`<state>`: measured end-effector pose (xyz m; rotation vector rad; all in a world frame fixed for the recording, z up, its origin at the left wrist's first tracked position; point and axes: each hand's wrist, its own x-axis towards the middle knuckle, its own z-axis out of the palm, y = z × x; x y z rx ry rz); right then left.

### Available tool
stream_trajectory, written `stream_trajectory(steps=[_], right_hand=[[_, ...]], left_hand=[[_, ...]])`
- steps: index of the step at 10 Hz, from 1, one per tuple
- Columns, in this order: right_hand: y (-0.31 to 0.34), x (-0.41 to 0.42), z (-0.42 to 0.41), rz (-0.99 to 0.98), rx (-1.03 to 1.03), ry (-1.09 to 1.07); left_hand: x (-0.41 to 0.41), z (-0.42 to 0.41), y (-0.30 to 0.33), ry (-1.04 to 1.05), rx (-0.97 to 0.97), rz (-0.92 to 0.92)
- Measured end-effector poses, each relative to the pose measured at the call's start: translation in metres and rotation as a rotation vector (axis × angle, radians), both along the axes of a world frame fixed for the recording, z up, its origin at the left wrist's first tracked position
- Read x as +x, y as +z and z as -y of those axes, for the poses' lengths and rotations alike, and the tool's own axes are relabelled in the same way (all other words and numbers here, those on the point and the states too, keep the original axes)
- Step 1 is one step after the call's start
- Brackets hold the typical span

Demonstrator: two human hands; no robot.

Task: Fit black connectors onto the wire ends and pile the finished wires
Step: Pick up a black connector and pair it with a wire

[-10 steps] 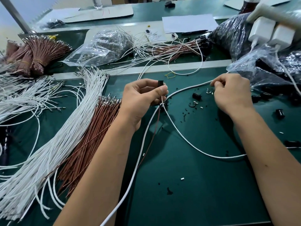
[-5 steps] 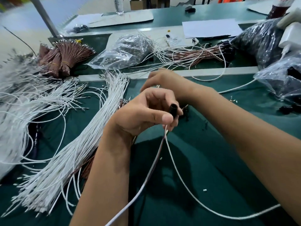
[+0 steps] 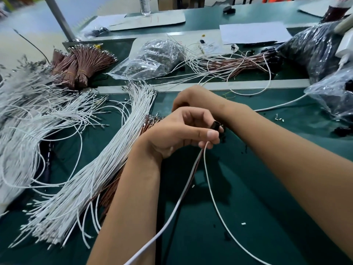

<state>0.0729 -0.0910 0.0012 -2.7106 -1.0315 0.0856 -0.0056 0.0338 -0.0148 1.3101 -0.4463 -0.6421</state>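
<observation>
My left hand (image 3: pixel 177 134) grips a small black connector (image 3: pixel 215 126) between thumb and fingers at mid-table. A thin white wire (image 3: pixel 210 184) and a brownish one hang from it toward me. My right hand (image 3: pixel 193 98) is crossed over behind the left hand, reaching down to the terminal ends of the brown wires (image 3: pixel 152 119). Its fingertips are hidden behind my left hand. A long bundle of white wires (image 3: pixel 107 165) lies diagonally to the left, over the brown ones.
Wires with black connectors on them lie piled at the back (image 3: pixel 238 62). A clear bag of small parts (image 3: pixel 152 58) and tied brown bundles (image 3: pixel 80 64) sit behind the rail. Black-filled bags (image 3: pixel 313 48) stand at the right. Loose white wires (image 3: pixel 38 115) spread at far left.
My right hand left the loose parts at the right and crossed over to the wire ends behind my left hand. My left hand kept the connector, and the view swung left.
</observation>
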Motion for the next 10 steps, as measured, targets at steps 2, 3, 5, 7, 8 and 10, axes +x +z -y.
stream_trajectory(steps=[2, 3, 5, 7, 8, 10], right_hand=[[-0.005, -0.031, 0.053, 0.033, 0.516, -0.205], [-0.008, -0.042, 0.080, 0.069, 0.734, -0.322], [-0.020, -0.077, 0.108, -0.188, 1.102, -0.437], [-0.024, -0.094, 0.116, -0.234, 1.154, -0.352], [-0.023, -0.096, 0.117, -0.160, 1.146, -0.325], [-0.022, -0.098, 0.113, -0.076, 1.239, -0.301]], left_hand=[[0.003, 0.004, -0.004, 0.075, 0.103, -0.017], [0.002, 0.009, -0.005, 0.093, 0.129, -0.027], [0.002, 0.025, -0.008, 0.254, 0.169, 0.059], [0.001, 0.035, -0.012, 0.315, 0.116, 0.167], [0.001, 0.036, -0.014, 0.313, 0.087, 0.204], [0.003, 0.037, -0.013, 0.314, 0.013, 0.239]])
